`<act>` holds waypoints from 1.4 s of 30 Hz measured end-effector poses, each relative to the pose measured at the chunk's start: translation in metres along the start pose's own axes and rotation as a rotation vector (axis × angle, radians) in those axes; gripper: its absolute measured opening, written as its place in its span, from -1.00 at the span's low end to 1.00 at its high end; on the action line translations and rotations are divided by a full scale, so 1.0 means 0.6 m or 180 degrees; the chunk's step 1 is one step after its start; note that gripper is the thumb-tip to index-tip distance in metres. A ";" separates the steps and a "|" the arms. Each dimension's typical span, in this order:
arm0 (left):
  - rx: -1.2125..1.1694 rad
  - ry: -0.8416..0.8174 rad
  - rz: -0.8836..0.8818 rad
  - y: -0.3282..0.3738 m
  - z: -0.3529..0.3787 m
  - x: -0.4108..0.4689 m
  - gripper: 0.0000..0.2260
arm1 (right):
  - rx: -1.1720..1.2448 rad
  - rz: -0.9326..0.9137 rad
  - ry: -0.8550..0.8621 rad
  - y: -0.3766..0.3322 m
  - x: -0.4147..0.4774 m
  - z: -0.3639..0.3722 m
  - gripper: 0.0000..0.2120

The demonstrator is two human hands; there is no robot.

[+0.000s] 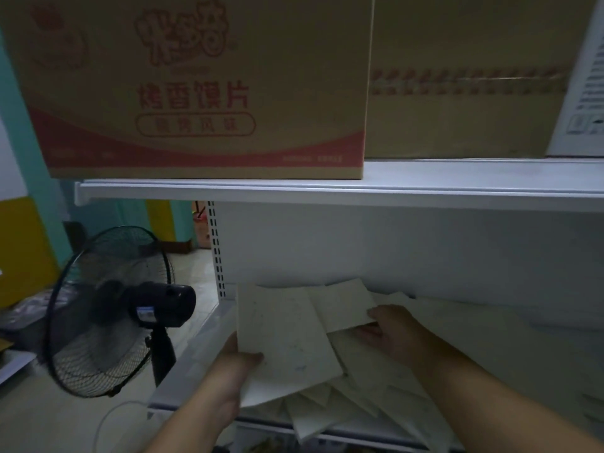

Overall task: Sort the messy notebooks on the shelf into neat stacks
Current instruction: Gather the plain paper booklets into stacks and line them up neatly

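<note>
Several pale notebooks lie scattered in a loose heap [330,407] on the lower white shelf [192,351]. My left hand [233,361] grips the near-left corner of a large pale notebook [281,335], thumb on top, lifting it above the heap. My right hand [389,328] holds a smaller pale notebook [343,302] by its right edge, thumb on its cover and fingers underneath. The two held notebooks overlap slightly. The light is dim and cover details are hard to read.
The upper shelf board [327,191] hangs close over the notebooks and carries a printed cardboard box [196,86], a plain brown box [464,76] and a white carton [585,93]. A black standing fan [111,308] stands just left of the shelf.
</note>
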State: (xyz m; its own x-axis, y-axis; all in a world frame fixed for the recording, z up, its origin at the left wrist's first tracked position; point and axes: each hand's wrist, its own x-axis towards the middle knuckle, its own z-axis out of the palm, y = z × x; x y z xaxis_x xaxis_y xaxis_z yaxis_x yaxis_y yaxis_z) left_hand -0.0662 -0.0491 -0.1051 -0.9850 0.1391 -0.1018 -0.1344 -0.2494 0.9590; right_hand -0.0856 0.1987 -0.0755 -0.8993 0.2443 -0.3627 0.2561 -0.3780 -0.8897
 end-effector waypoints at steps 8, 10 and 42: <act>-0.0775 -0.0078 0.0273 0.012 0.016 -0.005 -0.58 | 0.1262 -0.1039 0.0254 -0.050 -0.050 -0.056 -0.74; -0.0804 -0.0105 0.0308 0.012 0.029 -0.009 -0.59 | 0.1399 -0.1108 0.0293 -0.053 -0.066 -0.066 -0.74; -0.0403 0.0186 -0.0191 -0.029 0.104 -0.010 -0.68 | -0.4172 -0.1614 0.0826 0.051 -0.100 -0.139 -0.70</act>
State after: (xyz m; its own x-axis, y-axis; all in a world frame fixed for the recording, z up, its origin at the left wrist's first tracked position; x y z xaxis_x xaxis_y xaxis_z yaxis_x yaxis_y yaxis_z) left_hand -0.0513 0.0142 -0.1049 -0.9789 0.1023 -0.1769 -0.2022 -0.3617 0.9101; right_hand 0.0054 0.2470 -0.1039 -0.9385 0.3088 0.1541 0.1977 0.8469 -0.4936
